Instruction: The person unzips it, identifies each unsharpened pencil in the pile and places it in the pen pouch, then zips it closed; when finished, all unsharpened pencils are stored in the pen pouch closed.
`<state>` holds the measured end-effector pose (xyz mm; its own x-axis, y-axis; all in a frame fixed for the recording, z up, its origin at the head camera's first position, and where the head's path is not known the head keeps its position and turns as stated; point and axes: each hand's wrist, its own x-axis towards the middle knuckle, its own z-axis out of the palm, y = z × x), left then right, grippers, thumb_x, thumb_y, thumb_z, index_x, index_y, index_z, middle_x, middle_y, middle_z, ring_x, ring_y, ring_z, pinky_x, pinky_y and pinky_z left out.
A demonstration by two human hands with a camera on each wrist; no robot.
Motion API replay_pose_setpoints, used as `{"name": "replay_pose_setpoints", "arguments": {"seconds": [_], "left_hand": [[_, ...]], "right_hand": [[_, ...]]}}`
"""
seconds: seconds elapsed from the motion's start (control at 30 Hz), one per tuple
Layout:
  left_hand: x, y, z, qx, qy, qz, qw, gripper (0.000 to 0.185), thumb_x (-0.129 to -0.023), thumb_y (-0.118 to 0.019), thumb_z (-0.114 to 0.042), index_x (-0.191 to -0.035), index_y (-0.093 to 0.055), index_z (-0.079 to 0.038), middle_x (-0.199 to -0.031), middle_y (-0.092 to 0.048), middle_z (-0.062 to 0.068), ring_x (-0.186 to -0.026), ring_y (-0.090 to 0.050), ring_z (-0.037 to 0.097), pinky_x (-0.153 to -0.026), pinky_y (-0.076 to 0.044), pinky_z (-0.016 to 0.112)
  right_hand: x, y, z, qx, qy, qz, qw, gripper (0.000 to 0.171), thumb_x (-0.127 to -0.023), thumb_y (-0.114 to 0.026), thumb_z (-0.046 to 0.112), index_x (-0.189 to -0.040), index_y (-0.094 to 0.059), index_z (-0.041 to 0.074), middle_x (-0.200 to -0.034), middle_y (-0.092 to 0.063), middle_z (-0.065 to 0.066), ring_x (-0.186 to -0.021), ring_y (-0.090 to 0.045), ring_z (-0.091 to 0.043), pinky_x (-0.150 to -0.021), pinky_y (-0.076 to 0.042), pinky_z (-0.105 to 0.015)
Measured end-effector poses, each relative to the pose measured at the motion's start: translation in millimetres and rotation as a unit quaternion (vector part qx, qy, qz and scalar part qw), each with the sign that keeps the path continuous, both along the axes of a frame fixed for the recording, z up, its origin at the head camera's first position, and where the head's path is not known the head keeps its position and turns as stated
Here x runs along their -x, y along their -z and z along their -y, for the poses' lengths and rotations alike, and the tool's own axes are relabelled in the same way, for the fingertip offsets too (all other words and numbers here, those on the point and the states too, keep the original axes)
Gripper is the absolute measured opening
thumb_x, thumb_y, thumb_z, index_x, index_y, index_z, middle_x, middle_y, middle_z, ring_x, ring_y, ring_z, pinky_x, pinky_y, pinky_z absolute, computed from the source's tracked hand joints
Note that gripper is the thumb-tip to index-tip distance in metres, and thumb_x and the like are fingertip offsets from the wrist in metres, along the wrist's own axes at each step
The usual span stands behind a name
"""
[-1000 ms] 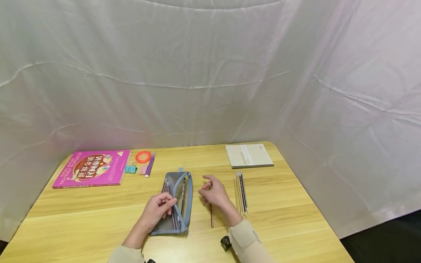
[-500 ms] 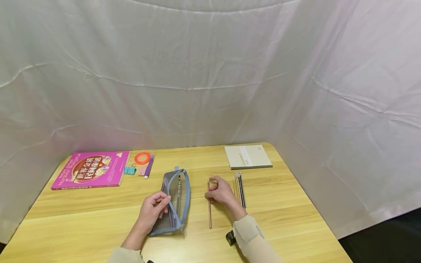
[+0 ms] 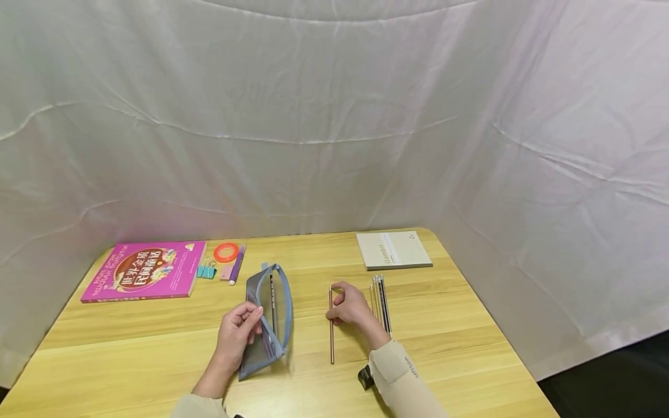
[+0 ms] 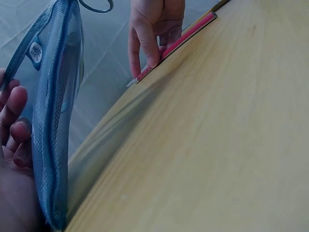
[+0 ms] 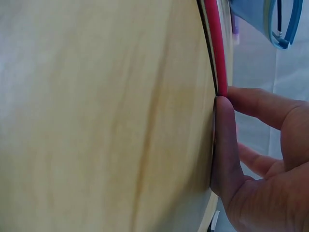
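Observation:
My left hand (image 3: 235, 334) pinches the near-left edge of a blue-grey mesh pencil case (image 3: 254, 351), which tilts up with its zip mouth gaping to the right. Inside lie a black patterned pencil and some purplish ones, seen through the opening. In the left wrist view the case (image 4: 50, 121) stands on edge against the curled fingers. My right hand (image 3: 352, 306) is at the far end of a red pencil (image 3: 331, 342) lying lengthwise on the table. In the right wrist view, thumb and index finger pinch the red pencil (image 5: 217, 43) from either side.
Right of my right hand lies a row of several black and gold pencils (image 3: 384, 305). A pale notebook (image 3: 394, 249) is at the back right. At the back left are a magenta book (image 3: 180, 273), an orange tape ring (image 3: 216, 252), teal binder clips (image 3: 206, 271) and a purple marker (image 3: 237, 267).
The pencil case has been drawn left and tipped up, its mouth wider. My right hand has come down and its fingers have closed on the red pencil, which has shifted slightly left.

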<state>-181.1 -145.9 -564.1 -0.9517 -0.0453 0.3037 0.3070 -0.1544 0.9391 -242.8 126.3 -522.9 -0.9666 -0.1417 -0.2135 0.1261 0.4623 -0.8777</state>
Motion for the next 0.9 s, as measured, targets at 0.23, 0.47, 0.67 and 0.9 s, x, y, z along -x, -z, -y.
{"name": "replay_pose_setpoints", "arguments": {"seconds": [0.23, 0.47, 0.67, 0.9], "left_hand": [[0.7, 1.2, 1.3, -0.072, 0.063, -0.007, 0.9954, 0.025, -0.106, -0.050, 0.000, -0.084, -0.059, -0.008, -0.063, -0.059, -0.006, -0.045, -0.033, 0.021, -0.040, -0.021, 0.041], [-2.1, 1.7, 1.0, -0.056, 0.076, -0.009, 0.9955, 0.022, -0.103, -0.051, 0.004, -0.084, -0.058, -0.004, -0.061, -0.058, -0.005, -0.045, -0.029, 0.027, -0.040, -0.022, 0.041], [-2.7, 1.9, 1.1, -0.039, 0.086, 0.002, 0.9955, 0.021, -0.103, -0.053, 0.002, -0.084, -0.058, -0.003, -0.061, -0.058, -0.005, -0.044, -0.034, 0.019, -0.039, -0.024, 0.041], [-1.3, 2.6, 0.6, -0.020, 0.080, 0.017, 0.9965, 0.021, -0.104, -0.054, 0.000, -0.084, -0.058, -0.003, -0.061, -0.058, -0.005, -0.046, -0.042, 0.008, -0.038, -0.029, 0.036]], "right_hand": [[0.0, -0.9, -1.3, 0.004, -0.008, -0.005, 1.000, 0.082, -0.073, -0.073, -0.019, -0.149, -0.046, -0.003, -0.091, -0.055, -0.012, -0.061, -0.062, -0.018, -0.057, -0.061, -0.033], [1.2, 1.0, -2.3, -0.013, -0.009, -0.010, 1.000, 0.080, -0.075, -0.074, -0.015, -0.149, -0.046, -0.002, -0.094, -0.058, -0.012, -0.061, -0.063, -0.018, -0.056, -0.060, -0.032], [2.1, 2.0, -1.4, -0.024, -0.005, -0.007, 1.000, 0.080, -0.076, -0.075, -0.012, -0.149, -0.046, -0.001, -0.093, -0.058, -0.010, -0.062, -0.063, -0.017, -0.055, -0.060, -0.030], [2.2, -0.1, -2.2, -0.024, -0.008, -0.005, 1.000, 0.081, -0.075, -0.074, -0.014, -0.150, -0.046, -0.001, -0.093, -0.059, -0.011, -0.061, -0.064, -0.018, -0.056, -0.061, -0.032]]}}
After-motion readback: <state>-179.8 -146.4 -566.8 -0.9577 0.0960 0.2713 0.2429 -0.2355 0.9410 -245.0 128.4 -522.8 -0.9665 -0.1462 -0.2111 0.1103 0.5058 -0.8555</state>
